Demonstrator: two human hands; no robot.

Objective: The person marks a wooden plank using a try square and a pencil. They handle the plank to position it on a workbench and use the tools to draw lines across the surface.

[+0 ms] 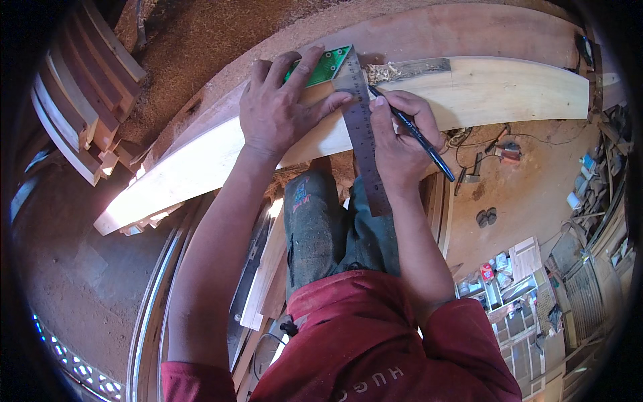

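A long pale wooden board (516,87) lies crosswise in front of me. Across it rests a try square (362,134), its metal blade pointing toward my body and its green stock at the far edge. My left hand (276,114) holds the stock down, fingers over the green part and thumb beside the blade. In my right hand (404,147) is a dark pen (429,153), gripped between thumb and fingers. Its tip meets the board close to the blade's right edge, near a dark rough strip (425,68) with wood shavings (383,72).
A wide brownish plank (469,32) lies beyond the board. Stacked curved timbers (87,94) stand at the far left. On the floor at right are a corded power tool (510,153) and sandals (487,217). A divided wooden frame (519,335) holds clutter at lower right.
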